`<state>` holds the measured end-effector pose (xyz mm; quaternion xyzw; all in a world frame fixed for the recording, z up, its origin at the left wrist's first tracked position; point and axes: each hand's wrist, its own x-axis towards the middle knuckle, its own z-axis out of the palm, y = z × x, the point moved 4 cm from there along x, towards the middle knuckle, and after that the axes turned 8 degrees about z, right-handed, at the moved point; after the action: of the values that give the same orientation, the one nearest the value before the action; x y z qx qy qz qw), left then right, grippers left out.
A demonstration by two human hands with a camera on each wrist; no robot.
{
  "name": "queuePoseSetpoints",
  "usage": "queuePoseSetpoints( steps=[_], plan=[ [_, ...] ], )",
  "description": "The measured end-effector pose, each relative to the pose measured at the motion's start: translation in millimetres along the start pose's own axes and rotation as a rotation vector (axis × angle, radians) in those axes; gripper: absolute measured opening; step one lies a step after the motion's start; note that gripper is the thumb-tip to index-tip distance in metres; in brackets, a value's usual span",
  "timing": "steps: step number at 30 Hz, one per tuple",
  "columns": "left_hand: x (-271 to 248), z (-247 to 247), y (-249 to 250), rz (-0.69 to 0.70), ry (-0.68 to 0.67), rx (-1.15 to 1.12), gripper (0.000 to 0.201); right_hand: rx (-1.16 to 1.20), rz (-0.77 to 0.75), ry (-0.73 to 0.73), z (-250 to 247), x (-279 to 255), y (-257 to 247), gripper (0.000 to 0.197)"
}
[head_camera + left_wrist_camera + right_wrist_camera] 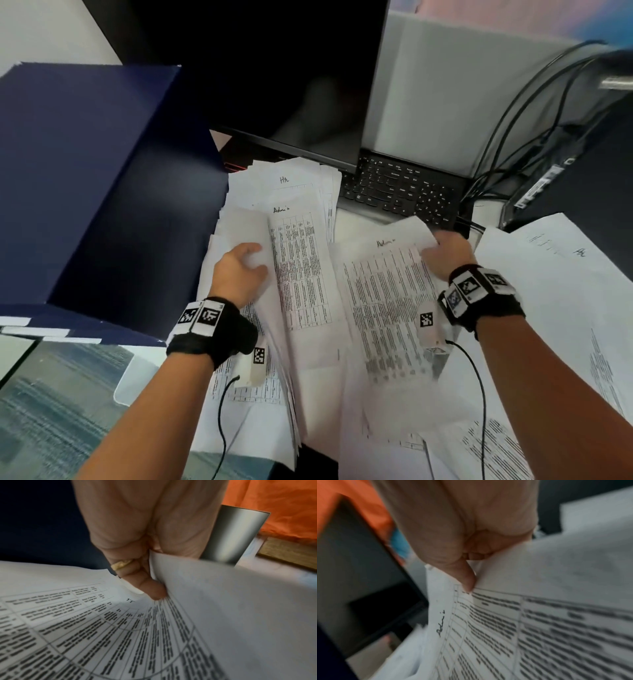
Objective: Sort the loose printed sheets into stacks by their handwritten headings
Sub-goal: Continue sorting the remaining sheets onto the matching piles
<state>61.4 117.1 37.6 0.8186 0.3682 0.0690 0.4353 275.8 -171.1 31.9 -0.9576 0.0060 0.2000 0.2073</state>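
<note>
A fanned pile of printed table sheets (301, 267) lies in the middle of the desk; its top sheet is headed "Admin", and one behind it reads "HR" (284, 179). My left hand (239, 270) grips the pile's left edge, with the thumb over lifted sheets (223, 601) and a ringed finger (147, 586) under them. My right hand (445, 251) pinches the top right corner of a separate "Admin" sheet (383, 301), its thumb (465, 577) pressed on the printed side (539, 635). More sheets (555, 284) lie at the right.
An open dark blue box (96, 192) stands at the left. Behind the papers is a laptop with a black screen (281, 75) and keyboard (400, 192). Cables (513, 120) and a dark device (565, 178) fill the right rear. A person's orange garment (283, 507) shows in the wrist views.
</note>
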Motion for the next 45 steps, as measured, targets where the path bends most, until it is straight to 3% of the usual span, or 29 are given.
queuePoseSetpoints(
  steps=[4,8,11,18,24,27,30,34,38,45],
  plan=[
    [-10,0,10,0.029,-0.047,0.049,0.05,0.06,-0.321,0.32,-50,-33,-57,0.019],
    [-13,-12,14,0.042,-0.024,0.074,0.055,0.43,-0.534,0.537,-102,-61,-88,0.02],
    [-19,-23,15,0.038,0.003,0.075,0.054,0.683,-0.523,0.591,-120,-62,-94,0.022],
    [-37,-67,15,0.041,0.12,0.08,0.056,0.811,-0.401,0.534,-86,-61,-93,0.02],
    [-51,-91,10,0.059,0.154,0.142,0.058,1.12,-0.531,0.648,-112,-84,-112,0.008],
    [-54,-90,11,0.065,0.147,0.141,0.059,1.178,-0.615,0.608,-116,-96,-130,0.015],
    [-57,-91,18,0.085,0.137,0.152,0.059,1.064,-0.609,0.504,-96,-91,-141,0.014],
    [-66,-106,28,0.101,0.15,0.18,0.06,0.777,-0.551,0.316,-51,-75,-140,0.017],
    [-80,-123,37,0.106,0.152,0.21,0.061,0.541,-0.553,0.226,-14,-73,-142,0.021],
    [-79,-135,57,0.142,0.162,0.191,0.061,0.45,-0.407,-0.02,41,-74,-151,0.032]
  ],
)
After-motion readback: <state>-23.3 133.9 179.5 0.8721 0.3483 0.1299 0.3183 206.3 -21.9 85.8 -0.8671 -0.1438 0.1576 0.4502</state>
